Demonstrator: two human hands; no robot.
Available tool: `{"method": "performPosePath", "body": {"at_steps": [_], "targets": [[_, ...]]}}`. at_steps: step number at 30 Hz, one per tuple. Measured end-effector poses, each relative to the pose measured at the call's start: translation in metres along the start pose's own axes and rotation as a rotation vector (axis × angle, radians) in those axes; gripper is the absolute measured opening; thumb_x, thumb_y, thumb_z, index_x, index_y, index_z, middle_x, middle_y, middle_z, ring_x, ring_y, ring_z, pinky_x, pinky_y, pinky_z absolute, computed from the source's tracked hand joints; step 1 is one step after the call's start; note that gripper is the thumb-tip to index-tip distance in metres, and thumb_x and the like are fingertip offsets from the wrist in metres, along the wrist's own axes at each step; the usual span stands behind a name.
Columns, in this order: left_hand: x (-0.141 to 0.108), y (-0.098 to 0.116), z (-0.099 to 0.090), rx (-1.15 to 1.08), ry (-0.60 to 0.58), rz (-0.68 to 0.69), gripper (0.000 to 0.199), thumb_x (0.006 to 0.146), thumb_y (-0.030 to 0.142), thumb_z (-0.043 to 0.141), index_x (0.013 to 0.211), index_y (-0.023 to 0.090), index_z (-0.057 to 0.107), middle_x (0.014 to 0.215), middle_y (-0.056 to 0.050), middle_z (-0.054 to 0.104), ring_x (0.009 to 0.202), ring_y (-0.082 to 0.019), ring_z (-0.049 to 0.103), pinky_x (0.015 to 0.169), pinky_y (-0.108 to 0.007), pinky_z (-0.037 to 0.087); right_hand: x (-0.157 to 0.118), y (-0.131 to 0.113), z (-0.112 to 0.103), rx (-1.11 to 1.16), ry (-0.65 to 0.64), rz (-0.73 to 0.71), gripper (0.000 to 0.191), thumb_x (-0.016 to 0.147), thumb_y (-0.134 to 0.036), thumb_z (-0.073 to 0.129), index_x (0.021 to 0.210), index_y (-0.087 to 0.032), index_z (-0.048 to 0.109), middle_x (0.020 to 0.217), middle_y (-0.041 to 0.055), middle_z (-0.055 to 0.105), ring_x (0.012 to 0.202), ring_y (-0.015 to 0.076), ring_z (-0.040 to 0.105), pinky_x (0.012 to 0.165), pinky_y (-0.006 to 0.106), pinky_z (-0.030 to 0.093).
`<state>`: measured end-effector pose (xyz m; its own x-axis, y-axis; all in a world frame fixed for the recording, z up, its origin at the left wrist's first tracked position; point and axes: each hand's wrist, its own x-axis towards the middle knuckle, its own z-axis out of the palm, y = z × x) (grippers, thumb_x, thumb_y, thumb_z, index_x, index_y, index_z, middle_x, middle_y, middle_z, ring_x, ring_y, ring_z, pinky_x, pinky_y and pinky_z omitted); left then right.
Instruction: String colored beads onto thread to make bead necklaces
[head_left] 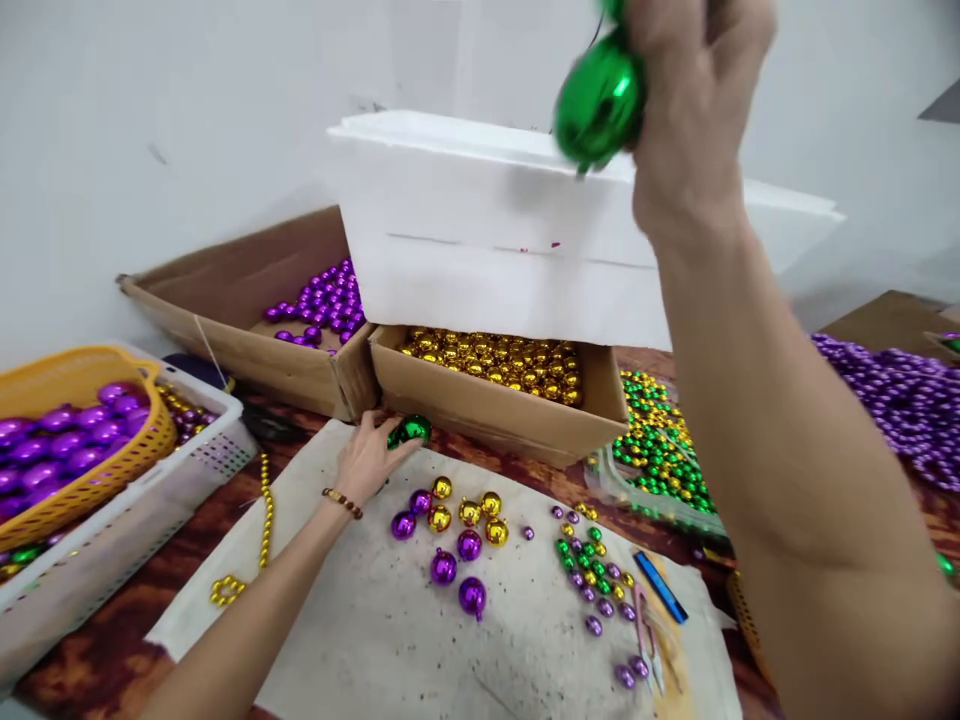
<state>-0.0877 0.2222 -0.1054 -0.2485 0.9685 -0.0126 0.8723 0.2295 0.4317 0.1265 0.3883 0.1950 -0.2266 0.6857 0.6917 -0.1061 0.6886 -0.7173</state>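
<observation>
My left hand, with a beaded bracelet, is closed on green balls at the cloth's back edge, near the cardboard boxes. High at the upper right, my right hand is raised and blurred, with a large shiny green ball hanging beside its fingers and part of another green piece above. On the pale cloth lie purple balls and gold balls. To their right are small green, purple and gold beads.
Behind the cloth stand a box of gold balls and a box of purple balls, beneath white foam. An orange basket is at left. A blue cutter, pliers and a bead tray are at right.
</observation>
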Motion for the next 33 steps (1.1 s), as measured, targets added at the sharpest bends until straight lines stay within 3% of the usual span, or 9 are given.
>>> {"method": "performPosePath", "body": {"at_steps": [2, 4, 6, 11, 18, 21, 25, 29, 33], "targets": [[0.002, 0.001, 0.003, 0.048, 0.031, -0.06, 0.061, 0.089, 0.068, 0.044, 0.132, 0.026, 0.061, 0.132, -0.015, 0.049, 0.114, -0.035, 0.06, 0.083, -0.044, 0.054, -0.062, 0.0, 0.018, -0.266, -0.341, -0.1, 0.04, 0.082, -0.035, 0.07, 0.122, -0.03, 0.064, 0.109, -0.0068, 0.069, 0.11, 0.0218, 0.067, 0.077, 0.025, 0.056], [0.003, 0.002, 0.006, 0.083, 0.054, -0.093, 0.061, 0.09, 0.067, 0.043, 0.132, 0.027, 0.061, 0.132, -0.016, 0.049, 0.116, -0.037, 0.058, 0.079, -0.044, 0.054, -0.124, 0.02, 0.034, -0.478, -0.823, 0.03, 0.055, 0.086, -0.043, 0.071, 0.136, -0.025, 0.054, 0.111, 0.004, 0.072, 0.103, 0.0251, 0.069, 0.085, 0.036, 0.058], [0.003, 0.003, 0.008, 0.119, 0.07, -0.112, 0.06, 0.09, 0.065, 0.044, 0.133, 0.026, 0.06, 0.132, -0.017, 0.048, 0.119, -0.039, 0.055, 0.078, -0.044, 0.054, -0.178, 0.054, 0.045, -0.771, -1.043, 0.134, 0.06, 0.09, -0.05, 0.066, 0.139, -0.019, 0.051, 0.105, 0.012, 0.074, 0.094, 0.0297, 0.071, 0.081, 0.039, 0.057], [0.005, 0.002, 0.009, 0.154, 0.014, -0.153, 0.063, 0.089, 0.066, 0.042, 0.137, 0.028, 0.057, 0.135, -0.018, 0.047, 0.123, -0.045, 0.05, 0.084, -0.052, 0.051, -0.248, 0.127, 0.063, -1.127, -1.069, 0.304, 0.049, 0.095, -0.039, 0.061, 0.134, -0.012, 0.051, 0.109, 0.0198, 0.073, 0.102, 0.0342, 0.07, 0.08, 0.038, 0.053], [0.011, 0.002, 0.006, 0.065, 0.027, -0.172, 0.069, 0.086, 0.065, 0.052, 0.143, 0.027, 0.051, 0.141, -0.018, 0.045, 0.128, -0.043, 0.049, 0.101, -0.054, 0.045, -0.258, 0.139, 0.084, -1.085, -0.973, 0.345, 0.053, 0.094, -0.042, 0.062, 0.138, -0.015, 0.048, 0.125, 0.0174, 0.066, 0.112, 0.0325, 0.062, 0.088, 0.04, 0.048], [0.005, -0.006, 0.002, 0.027, 0.094, -0.129, 0.073, 0.084, 0.063, 0.058, 0.144, 0.022, 0.049, 0.144, -0.02, 0.043, 0.131, -0.042, 0.046, 0.104, -0.053, 0.042, -0.268, 0.119, 0.066, -1.098, -0.884, 0.375, 0.058, 0.097, -0.046, 0.057, 0.144, -0.016, 0.042, 0.133, 0.0173, 0.06, 0.12, 0.033, 0.056, 0.088, 0.039, 0.046], [-0.02, -0.028, 0.004, -0.03, 0.296, 0.009, 0.081, 0.083, 0.059, 0.064, 0.145, 0.012, 0.045, 0.143, -0.021, 0.041, 0.134, -0.04, 0.041, 0.108, -0.054, 0.037, -0.323, 0.059, 0.011, -1.105, -0.743, 0.507, 0.028, 0.103, -0.032, 0.046, 0.122, -0.017, 0.06, 0.121, 0.0127, 0.065, 0.106, 0.0258, 0.061, 0.074, 0.03, 0.042], [-0.073, -0.033, 0.019, -0.151, 0.474, 0.26, 0.063, 0.091, 0.051, 0.056, 0.137, 0.009, 0.052, 0.135, -0.02, 0.048, 0.131, -0.033, 0.043, 0.112, -0.05, 0.033, -0.417, -0.01, -0.036, -1.001, -0.943, 0.816, 0.021, 0.1, -0.021, 0.048, 0.091, -0.018, 0.066, 0.096, 0.0044, 0.071, 0.084, 0.0178, 0.067, 0.063, 0.026, 0.035], [-0.13, -0.003, 0.044, -0.162, 0.391, 0.445, 0.038, 0.096, 0.038, 0.051, 0.123, 0.013, 0.063, 0.118, -0.016, 0.06, 0.122, -0.032, 0.049, 0.108, -0.051, 0.034, -0.485, -0.039, -0.046, -1.077, -1.006, 0.934, 0.013, 0.097, -0.019, 0.052, 0.099, -0.017, 0.065, 0.1, 0.006, 0.071, 0.083, 0.0214, 0.07, 0.058, 0.028, 0.033]]}}
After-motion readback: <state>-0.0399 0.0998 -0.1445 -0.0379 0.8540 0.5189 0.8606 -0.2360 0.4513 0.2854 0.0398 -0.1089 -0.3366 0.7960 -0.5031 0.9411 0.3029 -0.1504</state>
